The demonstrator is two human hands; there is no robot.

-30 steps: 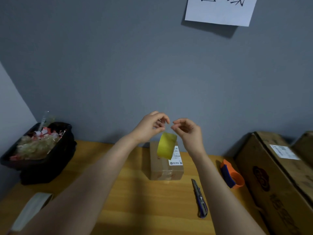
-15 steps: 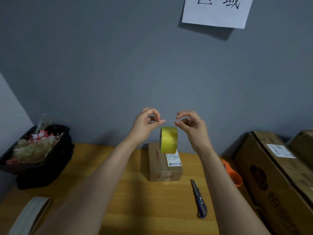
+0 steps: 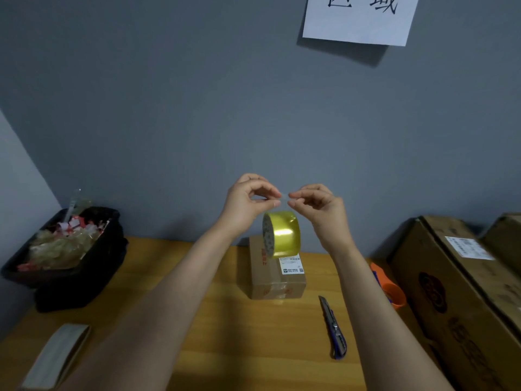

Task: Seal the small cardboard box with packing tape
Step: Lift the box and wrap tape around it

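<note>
A yellow roll of packing tape (image 3: 282, 234) hangs in the air above the small cardboard box (image 3: 275, 277), which stands on the wooden table (image 3: 225, 320) and carries a white label. My left hand (image 3: 248, 204) and my right hand (image 3: 318, 207) are raised side by side over the roll. Both pinch the clear free end of the tape (image 3: 284, 196) between thumb and fingertips, and the roll dangles from that strip.
A blue utility knife (image 3: 334, 328) lies right of the box. An orange tape dispenser (image 3: 387, 287) sits beside large cardboard boxes (image 3: 462, 292) at the right. A black bin of scraps (image 3: 64, 249) stands at the left, a grey roll (image 3: 56, 354) near the front left edge.
Both hands have risen slightly and come closer at the fingertips. The roll has turned so that its broad yellow side faces me, and it hangs lower under the hands.
</note>
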